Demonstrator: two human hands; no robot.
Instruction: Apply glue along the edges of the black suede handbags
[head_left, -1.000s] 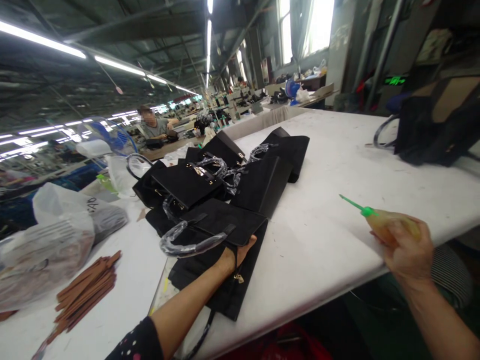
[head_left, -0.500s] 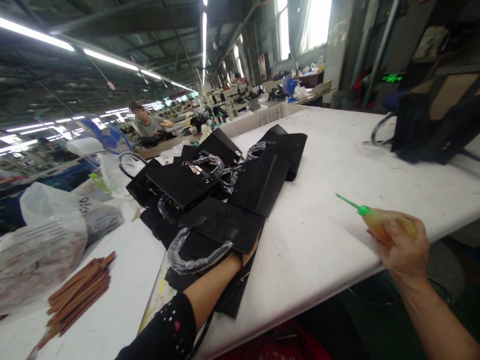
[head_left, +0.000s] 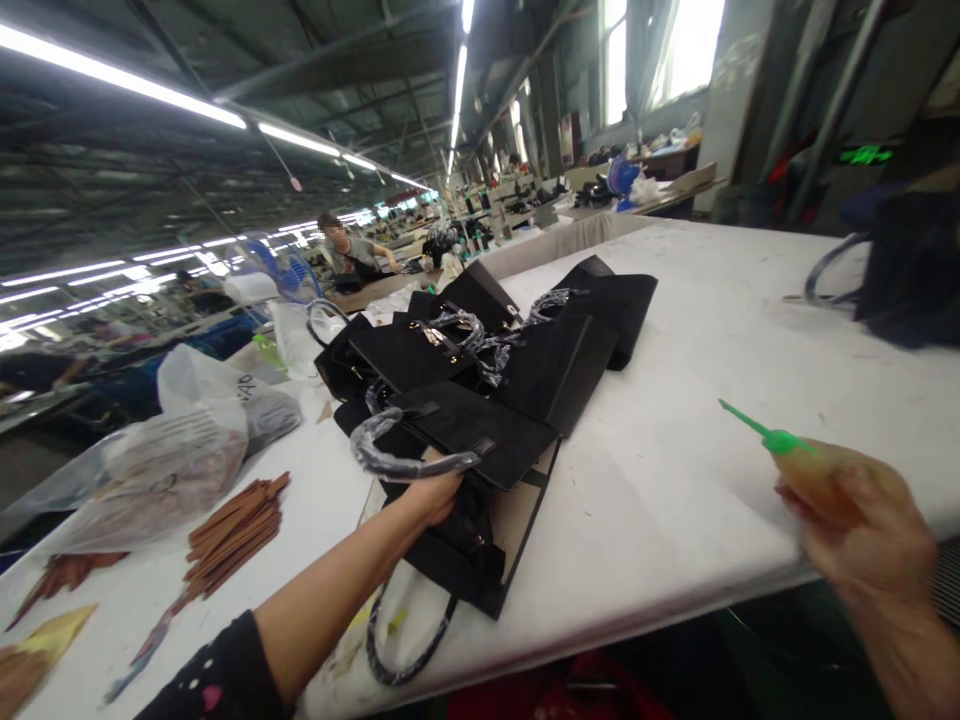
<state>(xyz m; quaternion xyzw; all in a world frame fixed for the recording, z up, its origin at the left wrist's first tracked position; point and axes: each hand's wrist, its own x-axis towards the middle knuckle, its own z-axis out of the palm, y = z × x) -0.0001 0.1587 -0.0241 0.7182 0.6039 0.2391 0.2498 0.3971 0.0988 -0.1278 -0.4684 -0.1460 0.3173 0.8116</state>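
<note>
My right hand [head_left: 862,520] is wrapped round a squeeze bottle [head_left: 814,480] of amber liquid, held above the table's front edge. Its long green nozzle [head_left: 750,420] points up and to the left. At the near end of a heap of black handbags, my left hand [head_left: 439,497] is closed on a black handbag [head_left: 457,555], under a plastic-wrapped handle [head_left: 375,450] of the bag above. Its fingertips are hidden among the black material. A beige inner surface [head_left: 521,510] shows to the right of that hand.
Brown strips [head_left: 236,530] lie in a bundle on the left table, beside clear plastic bags [head_left: 187,450]. Another dark bag [head_left: 911,265] stands on the white table [head_left: 675,480] at the far right. Behind the heap, a person [head_left: 352,255] works near a blue fan [head_left: 289,270].
My view has swung left, bringing more brown strips into sight. My left hand has drawn back leftward from the bag's edge, and the beige inside now shows. The bottle stays in my right hand.
</note>
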